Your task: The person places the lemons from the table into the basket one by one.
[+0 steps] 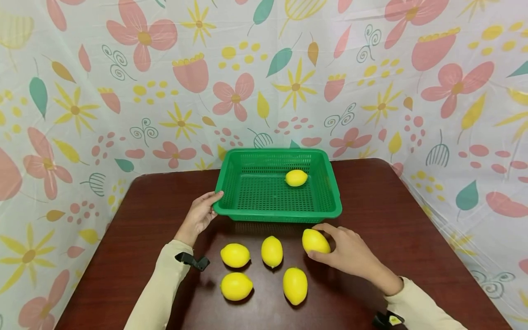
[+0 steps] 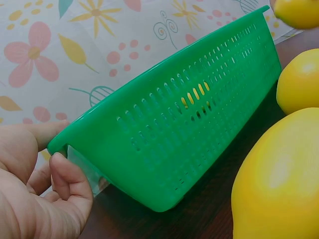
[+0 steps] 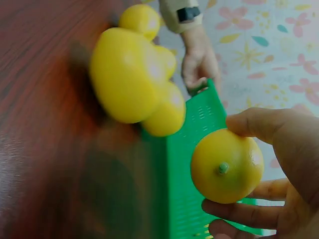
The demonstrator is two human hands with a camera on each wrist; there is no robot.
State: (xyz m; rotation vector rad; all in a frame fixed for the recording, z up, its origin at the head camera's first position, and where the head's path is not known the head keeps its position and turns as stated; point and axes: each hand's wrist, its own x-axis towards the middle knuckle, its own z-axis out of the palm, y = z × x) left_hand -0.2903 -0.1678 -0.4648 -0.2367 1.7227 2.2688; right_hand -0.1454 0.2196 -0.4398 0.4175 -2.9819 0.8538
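A green plastic basket (image 1: 268,216) stands at the back of the table, with one lemon (image 1: 296,178) inside it toward the right. My left hand (image 1: 200,215) grips the basket's rim at its front left corner, thumb and fingers on either side of the rim (image 2: 57,142). In my right hand (image 1: 350,252) a lemon (image 1: 315,241) is pinched between thumb and fingers, just in front of the basket's right part. The right wrist view shows this lemon (image 3: 227,167) with its stem end facing the camera. Several more lemons (image 1: 272,252) lie on the table between the hands.
The dark brown table (image 1: 156,206) has a reddish wood look. Behind it hangs a flowered curtain (image 1: 255,59), close to the basket's back side. The loose lemons (image 1: 295,286) lie in front of the basket, near the forearms.
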